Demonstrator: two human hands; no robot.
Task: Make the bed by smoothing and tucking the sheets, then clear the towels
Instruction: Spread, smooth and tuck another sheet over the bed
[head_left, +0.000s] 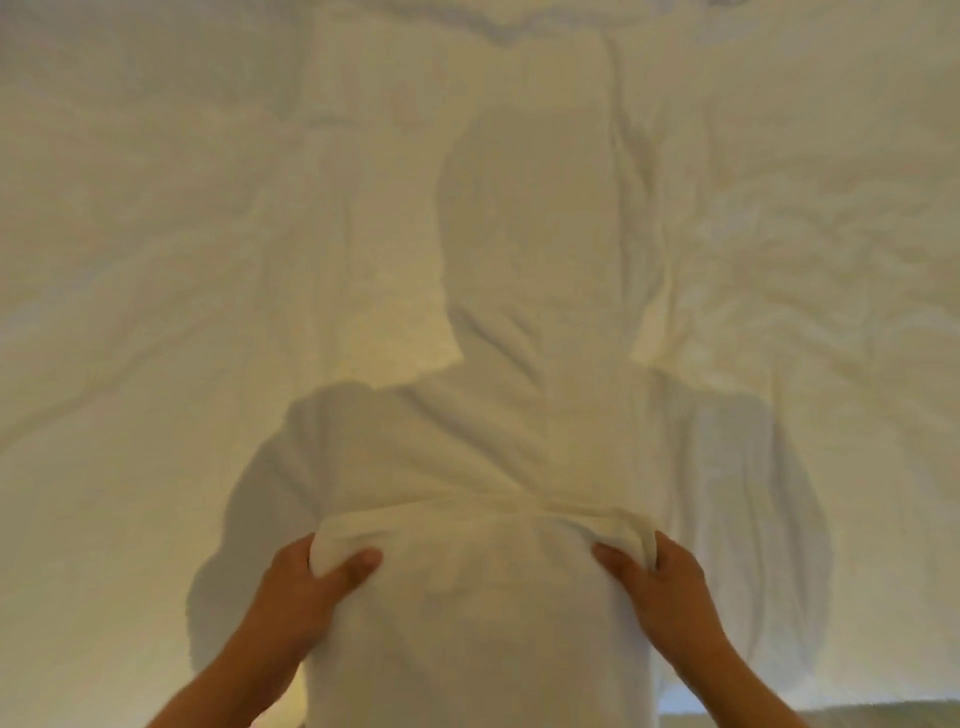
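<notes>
Both hands gripped a white towel (467, 597) at the bed's (156, 260) near edge; the left hand (306, 582) pinched its left corner. The right hand (660, 582) clutched the bunched right corner.

Both my bare forearms reach forward from the near edge, my left hand (311, 577) and my right hand (665, 582) level and apart, each with fingers curled and thumb pointing inward, pinching a fold of white cloth (467, 561).

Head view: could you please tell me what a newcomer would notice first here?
Two hands at the bottom centre, the left hand and right hand, each grip a bunched fold of white cloth. Behind them, the person's shadow falls across the wrinkled white sheet filling the view.
</notes>
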